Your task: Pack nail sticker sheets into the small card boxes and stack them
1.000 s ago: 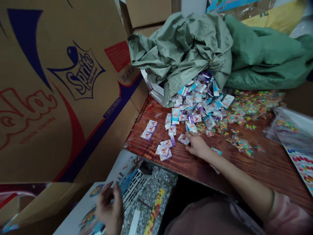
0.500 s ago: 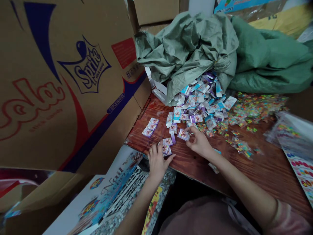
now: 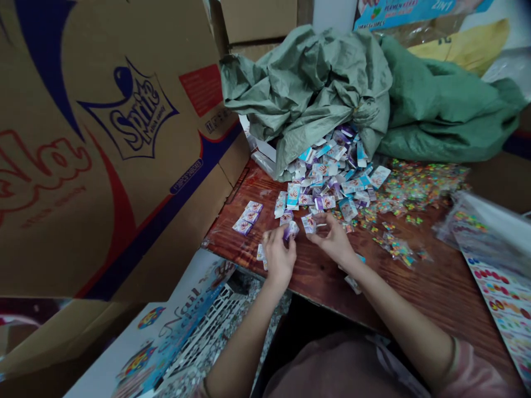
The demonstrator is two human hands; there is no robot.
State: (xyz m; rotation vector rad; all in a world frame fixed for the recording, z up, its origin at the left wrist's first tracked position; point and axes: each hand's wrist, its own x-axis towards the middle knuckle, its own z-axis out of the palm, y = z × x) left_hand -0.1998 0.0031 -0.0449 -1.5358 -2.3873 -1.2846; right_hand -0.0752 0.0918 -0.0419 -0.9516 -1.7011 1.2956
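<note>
My left hand [image 3: 279,255] is closed on a small purple-and-white box [image 3: 291,230] near the front of the table. To its right, my right hand [image 3: 332,241] pinches another small white-and-purple printed box [image 3: 309,224] between thumb and fingers. A few small boxes [image 3: 261,254] lie partly hidden at the left edge of my left hand. Farther left, a neat group of small boxes [image 3: 248,217] rests flat on the tabletop. Behind both hands spreads a loose pile of small blue, white and purple boxes [image 3: 327,171].
A green sack [image 3: 315,94] slumps over the pile on the reddish wooden table [image 3: 398,293]. Colourful small candy packets [image 3: 418,185] cover the right side, near a printed plastic sheet [image 3: 489,276]. A big cardboard carton [image 3: 136,193] walls off the left.
My left hand has moved up and right from the front boxes and closed on a purple box. My right hand still holds its box. The view has shifted slightly.
</note>
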